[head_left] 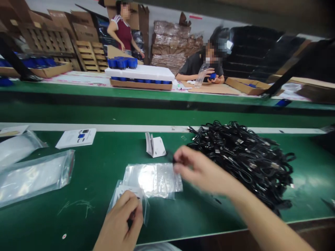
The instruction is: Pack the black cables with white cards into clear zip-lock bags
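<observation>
My left hand (123,221) is closed on a small clear plastic bag (125,195) with a white card inside, at the near edge of the green table (91,174). My right hand (199,170) hovers above the table with its fingers pinched on a small dark thing, blurred by motion, beside another clear bag (153,179). A large heap of black cables (243,157) lies just right of that hand. A folded white leaflet (155,145) stands behind the bags.
Larger clear bags (34,176) lie at the left, with a white printed card (77,137) behind them. Across the green conveyor, a white tray of blue items (140,75) rests on cardboard. Two people are over there, one seated, one standing. Cardboard boxes and pallets fill the back.
</observation>
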